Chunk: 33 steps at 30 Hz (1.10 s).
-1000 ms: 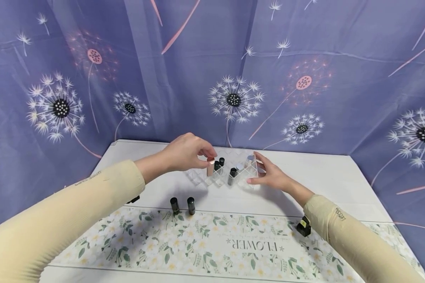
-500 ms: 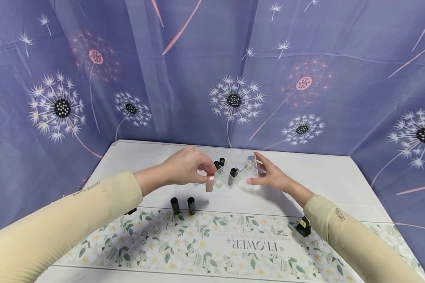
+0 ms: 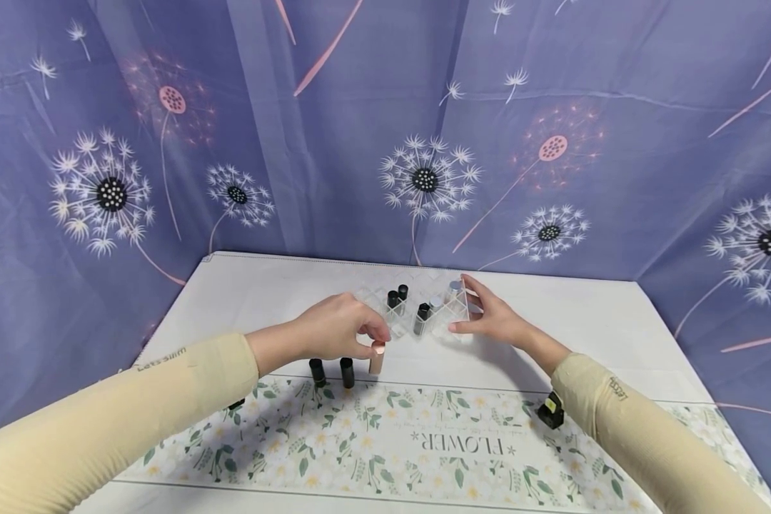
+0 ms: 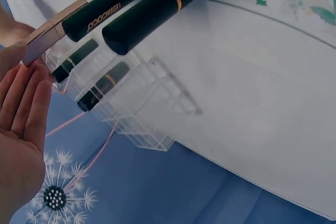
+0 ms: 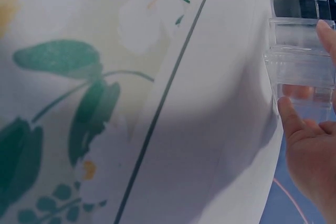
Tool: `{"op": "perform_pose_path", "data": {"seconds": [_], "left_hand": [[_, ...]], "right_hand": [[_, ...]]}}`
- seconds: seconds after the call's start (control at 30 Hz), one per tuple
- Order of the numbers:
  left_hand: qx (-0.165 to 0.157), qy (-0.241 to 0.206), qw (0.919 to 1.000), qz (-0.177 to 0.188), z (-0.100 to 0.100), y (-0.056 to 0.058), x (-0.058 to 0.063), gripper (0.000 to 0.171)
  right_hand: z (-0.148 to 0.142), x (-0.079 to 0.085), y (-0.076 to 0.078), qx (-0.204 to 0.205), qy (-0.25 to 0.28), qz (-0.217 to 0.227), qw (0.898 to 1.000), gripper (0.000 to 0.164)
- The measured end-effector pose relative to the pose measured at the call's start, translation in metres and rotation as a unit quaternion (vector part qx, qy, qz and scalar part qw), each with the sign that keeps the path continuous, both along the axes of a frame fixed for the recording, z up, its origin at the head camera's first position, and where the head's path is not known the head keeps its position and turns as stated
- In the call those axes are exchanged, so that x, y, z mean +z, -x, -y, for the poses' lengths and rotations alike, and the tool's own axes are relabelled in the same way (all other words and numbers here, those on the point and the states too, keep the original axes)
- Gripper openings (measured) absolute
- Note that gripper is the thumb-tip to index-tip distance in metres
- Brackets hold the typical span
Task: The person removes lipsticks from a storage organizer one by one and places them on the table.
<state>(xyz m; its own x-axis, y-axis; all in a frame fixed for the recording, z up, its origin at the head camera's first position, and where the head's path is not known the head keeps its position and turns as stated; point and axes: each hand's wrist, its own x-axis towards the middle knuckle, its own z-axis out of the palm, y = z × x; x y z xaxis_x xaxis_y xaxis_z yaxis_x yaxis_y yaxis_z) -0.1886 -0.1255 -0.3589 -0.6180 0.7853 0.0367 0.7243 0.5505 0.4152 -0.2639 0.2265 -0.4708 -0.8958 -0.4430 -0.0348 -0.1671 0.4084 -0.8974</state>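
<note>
My left hand (image 3: 340,327) pinches the top of a rose-gold lipstick tube (image 3: 376,361), which stands upright at the table in front of the organizer. Right beside it, two black lipstick tubes (image 3: 347,373) stand in a row; in the left wrist view the black tube (image 4: 107,6) nearest it bears gold lettering. A clear, diamond-patterned lipstick organizer (image 3: 451,314) sits farther back, with several tubes in its slots, among them black ones (image 3: 422,319) and one with a silvery top (image 3: 454,287). Thumb and fingers of my right hand (image 3: 493,319) grip the organizer's right end.
A small black object with a yellow label (image 3: 551,412) stands by the right sleeve. Another black item (image 3: 236,404) is partly hidden under the left sleeve. A flower-print strip (image 3: 360,442) crosses the white tabletop (image 3: 591,314), and a purple dandelion curtain (image 3: 334,157) hangs behind.
My left hand has brought the rose-gold lipstick from the organizer's left side toward the front, down beside the two black tubes. The right hand has stayed on the organizer.
</note>
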Motion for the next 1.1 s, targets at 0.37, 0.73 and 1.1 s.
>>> {"op": "perform_pose_path", "data": {"seconds": [0.37,0.73,1.1], "left_hand": [[-0.012,0.016,0.9998,-0.001,-0.005,-0.008,-0.016,0.017],[-0.009,0.021,0.9997,-0.001,-0.007,-0.011,-0.026,0.018],[-0.006,0.01,0.9999,0.005,-0.005,-0.01,-0.033,0.016]], "right_hand": [[-0.002,-0.001,0.001,0.0,-0.004,0.002,1.0,0.112],[-0.002,-0.003,0.002,0.002,-0.007,-0.002,1.0,0.113],[-0.002,-0.002,0.002,0.001,-0.005,0.002,1.0,0.113]]}}
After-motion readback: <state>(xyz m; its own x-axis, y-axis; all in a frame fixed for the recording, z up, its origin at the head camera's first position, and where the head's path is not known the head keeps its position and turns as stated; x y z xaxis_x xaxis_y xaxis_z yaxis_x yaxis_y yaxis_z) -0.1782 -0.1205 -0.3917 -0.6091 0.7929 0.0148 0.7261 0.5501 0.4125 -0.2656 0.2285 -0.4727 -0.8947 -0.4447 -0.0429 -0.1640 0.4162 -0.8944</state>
